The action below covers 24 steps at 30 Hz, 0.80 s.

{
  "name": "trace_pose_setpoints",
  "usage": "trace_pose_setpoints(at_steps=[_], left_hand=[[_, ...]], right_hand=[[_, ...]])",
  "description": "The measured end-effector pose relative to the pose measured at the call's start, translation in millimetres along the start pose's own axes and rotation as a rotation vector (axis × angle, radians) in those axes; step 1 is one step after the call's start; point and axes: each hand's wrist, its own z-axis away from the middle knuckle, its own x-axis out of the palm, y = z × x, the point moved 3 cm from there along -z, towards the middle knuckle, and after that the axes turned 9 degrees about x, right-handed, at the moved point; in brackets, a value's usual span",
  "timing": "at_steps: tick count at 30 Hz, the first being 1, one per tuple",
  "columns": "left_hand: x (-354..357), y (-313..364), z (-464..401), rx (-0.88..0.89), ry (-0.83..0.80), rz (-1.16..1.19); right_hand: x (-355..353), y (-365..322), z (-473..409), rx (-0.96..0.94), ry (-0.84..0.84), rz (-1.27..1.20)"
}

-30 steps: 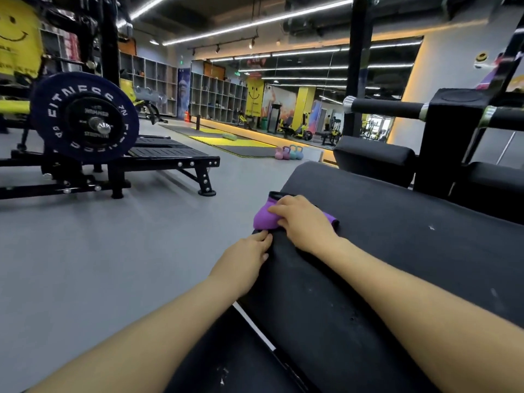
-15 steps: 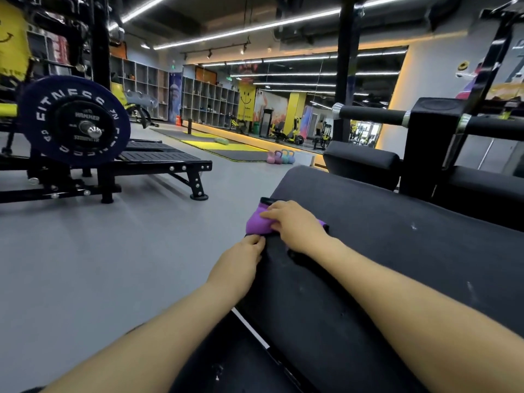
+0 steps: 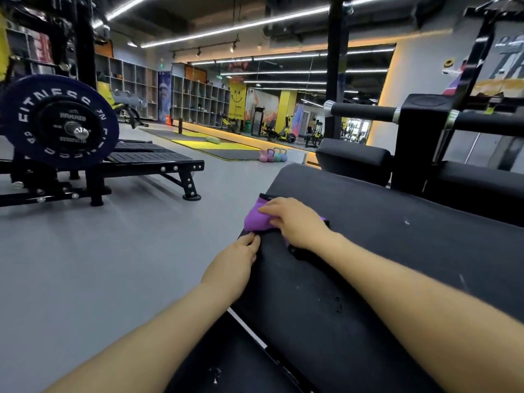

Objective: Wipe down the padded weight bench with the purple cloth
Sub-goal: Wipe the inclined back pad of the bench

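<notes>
The black padded weight bench (image 3: 382,251) runs from the lower right toward the middle of the view, with white specks on its pad. A purple cloth (image 3: 256,219) lies bunched at the bench's left edge. My right hand (image 3: 295,222) presses down on the cloth and covers most of it. My left hand (image 3: 235,265) rests against the bench's left side just below the cloth, fingers curled on the pad's edge.
A black rack with a large weight plate (image 3: 56,120) and a low platform (image 3: 147,161) stands at the left. Padded rollers and a black upright (image 3: 416,143) rise behind the bench. Small kettlebells (image 3: 273,156) sit on the grey floor beyond.
Both hands and the cloth stay near the same spot on the bench's left edge; my left fingers have curled a little closer to the cloth. The view has shifted slightly.
</notes>
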Motion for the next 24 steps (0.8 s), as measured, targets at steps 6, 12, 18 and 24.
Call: trace_pose_setpoints(at_steps=[6,12,18,24], left_hand=[[5,-7,-2,-0.006,-0.008,0.04],[-1,-2,-1,0.021,0.009,0.03],[-16,-16,26,0.009,-0.085,0.004],[-12,-27,53,-0.047,-0.102,0.03]], right_hand=[[-21,32,-31,0.305,0.252,0.104],[26,-22,7,-0.003,0.072,0.019],[-11,22,-27,0.228,0.159,0.047],[2,5,-16,0.185,0.208,0.134]])
